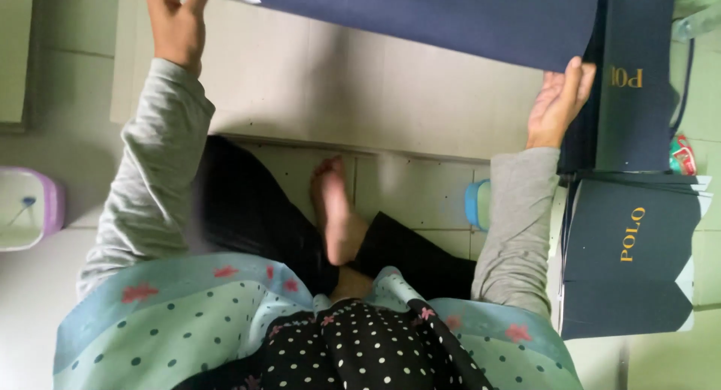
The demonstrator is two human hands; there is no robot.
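A large navy blue sheet (443, 15) stretches across the top of the view. My left hand (176, 22) grips its left end, where a white underside shows. My right hand (559, 101) holds its lower right edge, thumb on top. Right next to that hand lies a navy paper bag with gold lettering (638, 82). A stack of flat navy bags (627, 255) sits below it, beside my right forearm. Both arms wear grey sleeves.
A beige board (360, 82) lies under the sheet on the tiled floor. My bare foot (338, 210) and crossed black-clad legs are below it. At far left stands a white tub with a lilac rim (30, 210), a blue container (475, 204) is by my right elbow, and a red packet (682, 153) lies at the right edge.
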